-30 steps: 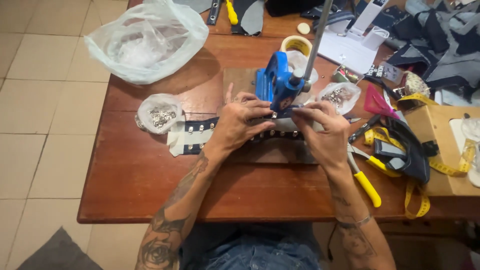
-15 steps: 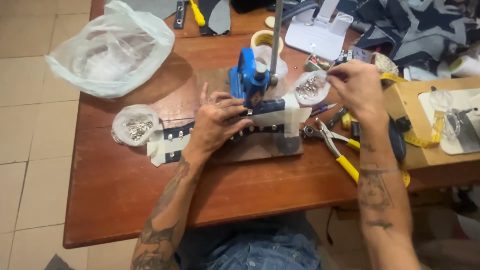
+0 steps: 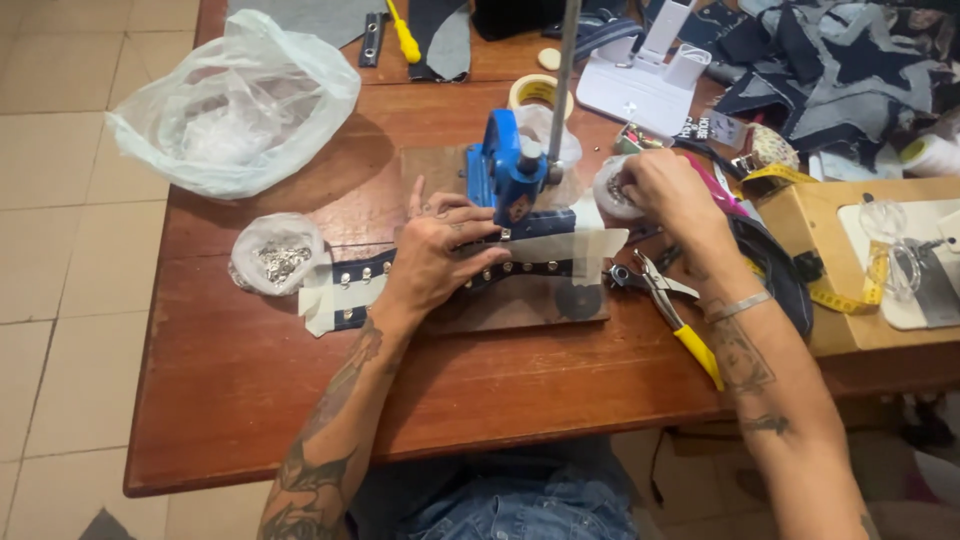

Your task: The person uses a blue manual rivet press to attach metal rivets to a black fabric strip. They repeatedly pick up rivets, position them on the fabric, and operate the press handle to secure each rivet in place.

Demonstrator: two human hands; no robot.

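Dark eyelet strip (image 3: pixel 440 275) is being pinned flat under the blue hand press (image 3: pixel 515 180), mid-table, by the spread left hand (image 3: pixel 440 250). Right hand (image 3: pixel 665 190) is pinching inside the eyelet bag (image 3: pixel 612 190); grasp contents cannot be told. Strip is best being kept taut, hole centred.

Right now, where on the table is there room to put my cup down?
Bare wood shows along the near edge of the table, in front of the left hand and the studded strap. Another patch lies between the plastic bag and the blue press. The right side, around the right hand, is crowded.
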